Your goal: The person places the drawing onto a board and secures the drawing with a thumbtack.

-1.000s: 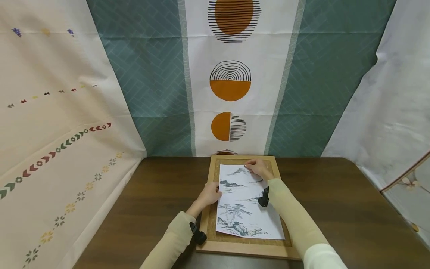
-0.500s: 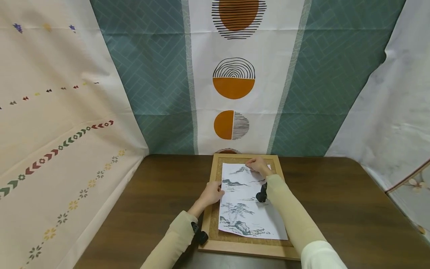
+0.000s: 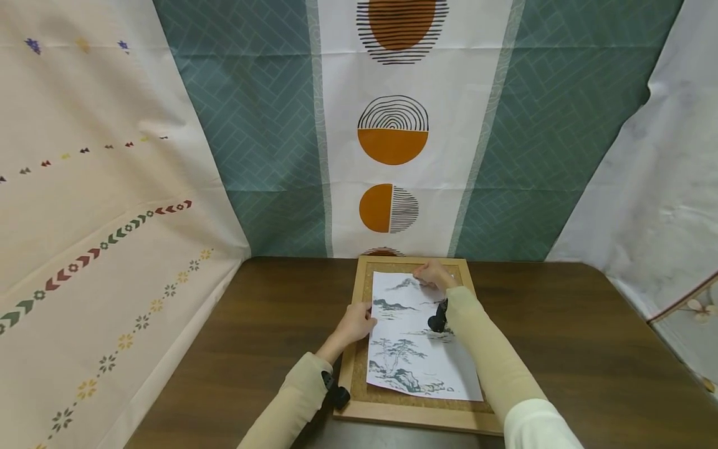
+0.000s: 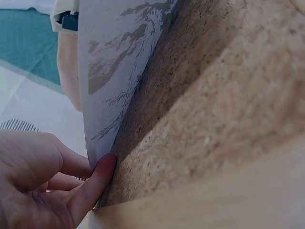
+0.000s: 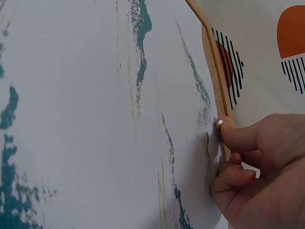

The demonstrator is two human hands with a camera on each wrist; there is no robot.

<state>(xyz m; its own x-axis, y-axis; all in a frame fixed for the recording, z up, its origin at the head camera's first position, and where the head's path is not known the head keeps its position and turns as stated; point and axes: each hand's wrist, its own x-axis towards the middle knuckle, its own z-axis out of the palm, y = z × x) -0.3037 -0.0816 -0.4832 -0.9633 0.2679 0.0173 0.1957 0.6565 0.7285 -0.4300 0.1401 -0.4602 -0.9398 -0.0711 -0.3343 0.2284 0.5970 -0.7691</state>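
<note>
A sheet of white paper [image 3: 395, 324] with a printed landscape of hills and trees lies on a wood-framed cork board [image 3: 364, 393]. Thumb and fingers of my left hand [image 3: 352, 322] pinch its left edge; in the left wrist view that edge stands lifted off the cork. At the sheet's top edge is my right hand [image 3: 437, 275]. Its thumb bears on a small pale, shiny thing [image 5: 219, 123] resembling a thumbtack head, the other fingers curled below. The tack-like thing is too small to tell for sure, and the cork beneath is hidden.
The board rests on a dark wooden table [image 3: 269, 330], its far end by a hanging cloth [image 3: 392, 206] with orange half-circles. Pale patterned cloths hang left [image 3: 112, 274] and right [image 3: 645, 187]. A dark wrist camera [image 3: 437, 318] sits on the right wrist.
The head view has shifted slightly. My right wrist has moved a little forward and left over the paper, fingers still at the top edge. The left hand keeps its place on the paper.
</note>
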